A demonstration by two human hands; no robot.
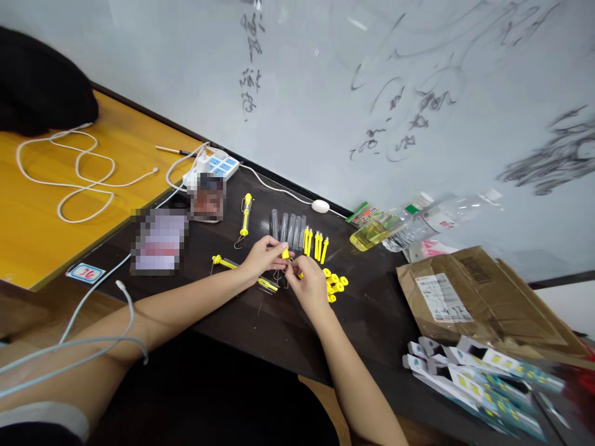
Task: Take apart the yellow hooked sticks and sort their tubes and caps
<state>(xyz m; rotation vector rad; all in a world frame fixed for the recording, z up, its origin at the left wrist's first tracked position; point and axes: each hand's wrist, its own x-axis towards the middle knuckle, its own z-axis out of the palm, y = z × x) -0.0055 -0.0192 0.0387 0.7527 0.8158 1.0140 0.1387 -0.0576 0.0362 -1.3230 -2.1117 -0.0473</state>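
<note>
My left hand [264, 257] is closed on a small yellow plastic part [285, 253] above the dark table. Close against it, my right hand [309, 285] pinches something small by a bit of thin metal; the fingers mostly hide it. Just left of the hands lies a yellow spring scale [225, 262], partly behind my left hand. Another spring scale [246, 214], with a wire hook, lies farther back. Clear tubes [291, 229] stand in a row behind my hands, beside several slim yellow rods [317, 244]. Yellow caps [335, 284] are heaped right of my right hand.
Two bottles, one with yellow liquid [372, 234], lie at the back right near a cardboard package [483, 297]. Printed boxes [483, 384] are piled at the right front. A power strip [223, 166] and white cables [88, 179] are at the left. A whiteboard [307, 93] stands behind.
</note>
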